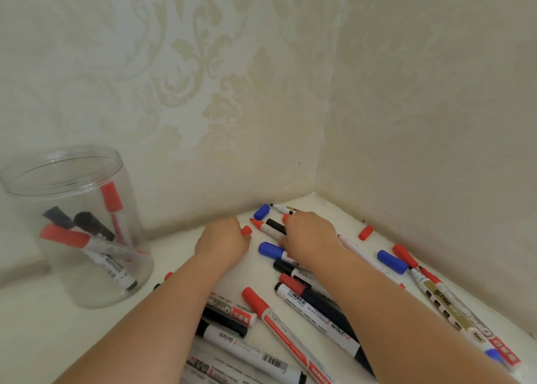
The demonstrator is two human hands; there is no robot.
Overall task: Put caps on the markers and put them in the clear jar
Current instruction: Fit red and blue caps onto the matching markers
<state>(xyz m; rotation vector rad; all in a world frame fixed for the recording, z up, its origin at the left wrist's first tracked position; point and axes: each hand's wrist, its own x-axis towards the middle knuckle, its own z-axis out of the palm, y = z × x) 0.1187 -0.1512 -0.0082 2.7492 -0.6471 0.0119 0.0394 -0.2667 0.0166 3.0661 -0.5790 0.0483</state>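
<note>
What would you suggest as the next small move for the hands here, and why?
Probably bring the red cap in the left hand across to the uncapped red-tipped marker lying just beside it, under the right hand, and press it on. Colours match, the tip is bare, and the clear jar holds only capped markers.

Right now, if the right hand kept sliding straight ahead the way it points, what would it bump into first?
Probably the uncapped marker lying just past the right hand, near the blue cap. Beyond that stands the wall. Depth is hard to judge here.
</note>
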